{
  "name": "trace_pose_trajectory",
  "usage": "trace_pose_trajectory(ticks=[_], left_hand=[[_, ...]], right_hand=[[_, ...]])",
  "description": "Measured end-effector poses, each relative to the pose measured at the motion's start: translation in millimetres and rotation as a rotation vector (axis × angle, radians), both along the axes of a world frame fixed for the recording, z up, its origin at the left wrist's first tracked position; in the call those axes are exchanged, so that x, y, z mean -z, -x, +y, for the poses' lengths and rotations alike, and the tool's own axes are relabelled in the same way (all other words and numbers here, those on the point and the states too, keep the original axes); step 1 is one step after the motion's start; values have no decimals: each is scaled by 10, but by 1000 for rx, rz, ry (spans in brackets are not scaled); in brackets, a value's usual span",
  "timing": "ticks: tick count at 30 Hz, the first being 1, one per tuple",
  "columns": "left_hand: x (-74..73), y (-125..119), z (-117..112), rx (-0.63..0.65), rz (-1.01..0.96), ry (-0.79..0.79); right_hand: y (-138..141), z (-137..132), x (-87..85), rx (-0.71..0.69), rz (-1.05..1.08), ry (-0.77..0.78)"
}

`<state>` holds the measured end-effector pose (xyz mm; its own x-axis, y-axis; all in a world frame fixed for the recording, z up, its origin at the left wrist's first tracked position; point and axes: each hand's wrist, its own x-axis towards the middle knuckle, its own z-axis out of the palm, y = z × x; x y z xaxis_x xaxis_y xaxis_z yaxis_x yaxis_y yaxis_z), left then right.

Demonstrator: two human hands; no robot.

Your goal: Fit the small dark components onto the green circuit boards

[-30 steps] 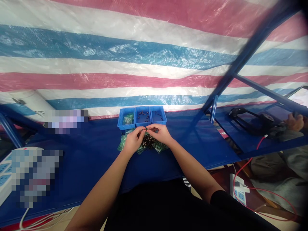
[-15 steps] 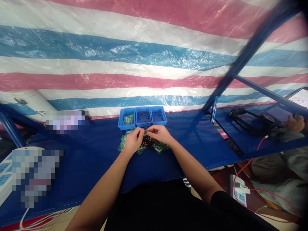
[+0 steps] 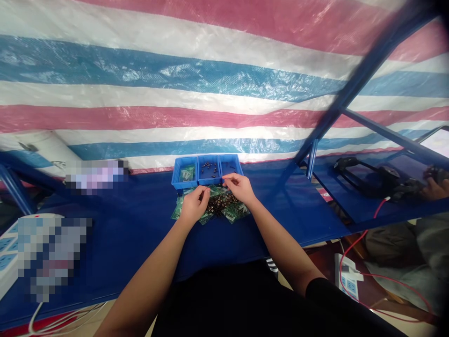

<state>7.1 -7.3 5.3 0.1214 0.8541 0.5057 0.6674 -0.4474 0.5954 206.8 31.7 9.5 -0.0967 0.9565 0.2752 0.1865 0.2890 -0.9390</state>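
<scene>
My left hand point(image 3: 194, 202) is closed in a pinch over the left side of a pile, and what its fingertips hold is too small to make out. To the right, my right hand point(image 3: 239, 188) is also pinched, its fingertips by the front of the right blue bin point(image 3: 240, 173); anything in them is hidden. Dark, brassy small metal parts point(image 3: 218, 206) lie heaped between and below the hands, with small green-printed clear bags point(image 3: 231, 214) around them. Similar bags lie in the left blue bin point(image 3: 174, 180). A few dark parts are in the middle blue bin point(image 3: 200, 180).
The bins stand at the back of the blue table point(image 3: 140, 234), before a striped plastic sheet point(image 3: 210, 112). A white power strip point(image 3: 10, 252) lies at left. A blue metal frame point(image 3: 310, 159) rises at right, beyond which another person's hand point(image 3: 435, 189) shows.
My right hand has moved away from my left, rightward and slightly up to the right bin's front. My left hand has stayed in place.
</scene>
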Motion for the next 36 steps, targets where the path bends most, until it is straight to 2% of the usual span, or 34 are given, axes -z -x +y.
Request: trace_pose_trajectory(ticks=[2,5,12,21,25,29,33,36], left_hand=[[1,-3,1,-1,2,-7],[2,-4,-2,-1,-4,-5],[-7,11,-5,13,10,11],[9,14,4,28,18,26],[5,9,0,28,24,26],[-3,11,-3,32,23,35],[0,16,0,35,29,29],[18,10,13,47,13,36]], right_hand=[[-72,32,50,93,-264,-96],[-146,65,75,85,-482,-121],[-167,28,-16,-238,-618,-223],[-126,50,33,-335,-775,-226],[-122,53,59,-312,-784,-223],[-145,47,44,-262,-702,-199],[-162,33,4,-225,-547,-135],[-141,2,-13,-217,-347,-68]])
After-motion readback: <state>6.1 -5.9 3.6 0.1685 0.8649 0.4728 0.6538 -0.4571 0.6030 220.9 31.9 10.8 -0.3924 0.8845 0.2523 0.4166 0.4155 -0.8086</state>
